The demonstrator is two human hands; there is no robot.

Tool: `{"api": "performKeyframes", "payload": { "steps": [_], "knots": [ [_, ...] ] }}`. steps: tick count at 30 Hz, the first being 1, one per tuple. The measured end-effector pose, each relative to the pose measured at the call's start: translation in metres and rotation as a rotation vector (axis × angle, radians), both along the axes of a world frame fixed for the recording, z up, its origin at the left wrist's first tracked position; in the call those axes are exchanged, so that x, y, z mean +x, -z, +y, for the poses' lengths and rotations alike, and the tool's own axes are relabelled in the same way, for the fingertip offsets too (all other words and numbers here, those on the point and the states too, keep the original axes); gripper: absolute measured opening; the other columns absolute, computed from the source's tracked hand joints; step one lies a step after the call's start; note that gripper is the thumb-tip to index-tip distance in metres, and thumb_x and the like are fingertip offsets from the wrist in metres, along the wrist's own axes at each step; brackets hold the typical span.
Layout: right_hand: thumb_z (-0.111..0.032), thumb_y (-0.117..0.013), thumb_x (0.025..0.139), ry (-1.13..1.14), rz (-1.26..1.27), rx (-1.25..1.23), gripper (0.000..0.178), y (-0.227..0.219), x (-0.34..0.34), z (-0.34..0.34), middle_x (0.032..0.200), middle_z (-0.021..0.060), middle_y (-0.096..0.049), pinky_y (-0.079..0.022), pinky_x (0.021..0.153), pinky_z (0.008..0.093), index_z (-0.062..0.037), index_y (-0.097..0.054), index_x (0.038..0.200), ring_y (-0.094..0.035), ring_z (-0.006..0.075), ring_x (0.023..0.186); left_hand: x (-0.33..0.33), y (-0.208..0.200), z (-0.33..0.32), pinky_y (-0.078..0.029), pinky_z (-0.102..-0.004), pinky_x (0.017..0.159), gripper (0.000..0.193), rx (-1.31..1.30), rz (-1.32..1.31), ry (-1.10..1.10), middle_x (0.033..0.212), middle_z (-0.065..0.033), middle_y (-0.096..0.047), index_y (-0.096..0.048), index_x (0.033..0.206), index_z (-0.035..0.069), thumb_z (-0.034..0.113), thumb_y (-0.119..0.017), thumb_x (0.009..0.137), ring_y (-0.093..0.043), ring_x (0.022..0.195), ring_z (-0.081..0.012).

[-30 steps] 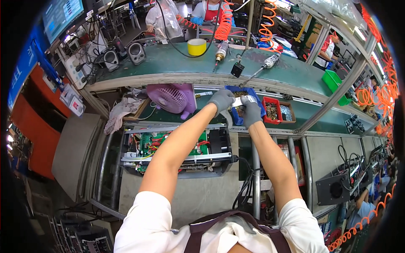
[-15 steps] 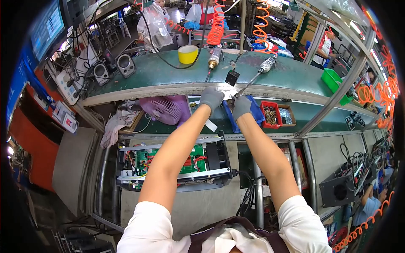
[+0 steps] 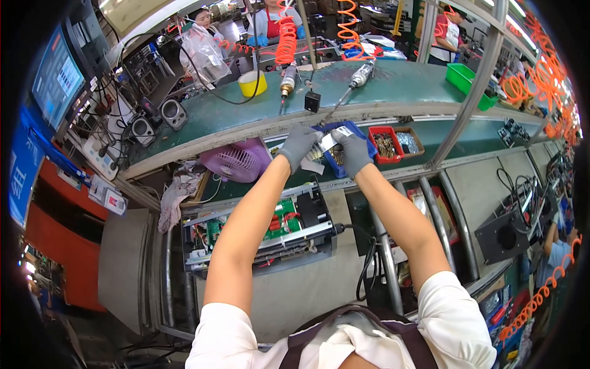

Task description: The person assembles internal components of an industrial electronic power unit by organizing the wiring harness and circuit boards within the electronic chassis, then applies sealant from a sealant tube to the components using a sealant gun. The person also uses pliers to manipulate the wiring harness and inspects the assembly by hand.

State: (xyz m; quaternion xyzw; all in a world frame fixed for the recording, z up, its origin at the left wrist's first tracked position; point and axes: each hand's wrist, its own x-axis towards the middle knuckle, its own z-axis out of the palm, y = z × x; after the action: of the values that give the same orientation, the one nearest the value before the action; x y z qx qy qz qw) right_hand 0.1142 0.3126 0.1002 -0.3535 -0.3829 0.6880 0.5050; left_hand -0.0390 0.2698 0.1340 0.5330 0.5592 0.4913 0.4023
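Both my hands wear grey gloves and reach out over the shelf below the raised bench edge. My left hand (image 3: 298, 146) is closed on one side of a small silvery-white flat piece (image 3: 324, 145), whose exact kind I cannot make out. My right hand (image 3: 354, 154) pinches the other side of it. Just under and behind my hands sits a blue bin (image 3: 370, 147) with small parts in it, partly hidden by the right glove. An electronic unit (image 3: 264, 224) with an open top and green circuit boards lies nearer to me, below my left forearm.
Two air screwdrivers (image 3: 361, 77) on orange coiled hoses lie on the green bench (image 3: 239, 114), near a yellow tape roll (image 3: 252, 83) and a black box (image 3: 312, 101). A red bin (image 3: 385, 145) of screws, a purple fan (image 3: 236, 161) and metal rollers (image 3: 458, 230) surround the work area.
My hands have drawn back from the bench edge and turned the silvery piece to a tilt. The whole view has shifted, with the bench sitting further left.
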Motion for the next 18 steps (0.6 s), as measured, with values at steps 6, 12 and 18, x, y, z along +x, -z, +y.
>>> {"api": "performKeyframes", "payload": {
  "steps": [6, 12, 18],
  "knots": [
    [-0.015, -0.065, 0.08, -0.11, -0.073, 0.113, 0.015, -0.026, 0.072, -0.059, 0.08, 0.001, -0.061, -0.045, 0.058, 0.0257, -0.0064, -0.061, 0.092, -0.055, 0.0095, 0.065, 0.061, -0.035, -0.058, -0.045, -0.0259, 0.064, 0.02, -0.043, 0.076, 0.13, 0.076, -0.0035, -0.062, -0.065, 0.088, -0.002, 0.016, -0.061, 0.08, -0.054, 0.068, -0.0105],
    [-0.011, -0.067, 0.077, -0.038, 0.016, 0.221, 0.013, -0.046, 0.141, -0.122, 0.078, 0.0015, -0.062, -0.045, 0.061, 0.0232, -0.0024, -0.064, 0.086, -0.056, 0.0078, 0.067, 0.136, -0.052, -0.115, -0.044, -0.0227, 0.058, 0.01, -0.118, -0.125, 0.189, 0.073, -0.0017, -0.06, -0.064, 0.084, 0.001, 0.009, -0.061, 0.079, -0.054, 0.063, -0.0079],
    [-0.009, -0.064, 0.076, 0.08, -0.274, 0.469, 0.015, -0.06, 0.171, -0.207, 0.083, 0.0018, -0.063, -0.047, 0.067, 0.0252, -0.0023, -0.064, 0.089, -0.058, 0.0103, 0.074, 0.168, -0.041, -0.183, -0.048, -0.0273, 0.064, 0.013, 0.066, 0.156, 0.154, 0.074, -0.0029, -0.06, -0.064, 0.084, 0.002, 0.012, -0.058, 0.08, -0.057, 0.066, -0.0116]
  ]
}}
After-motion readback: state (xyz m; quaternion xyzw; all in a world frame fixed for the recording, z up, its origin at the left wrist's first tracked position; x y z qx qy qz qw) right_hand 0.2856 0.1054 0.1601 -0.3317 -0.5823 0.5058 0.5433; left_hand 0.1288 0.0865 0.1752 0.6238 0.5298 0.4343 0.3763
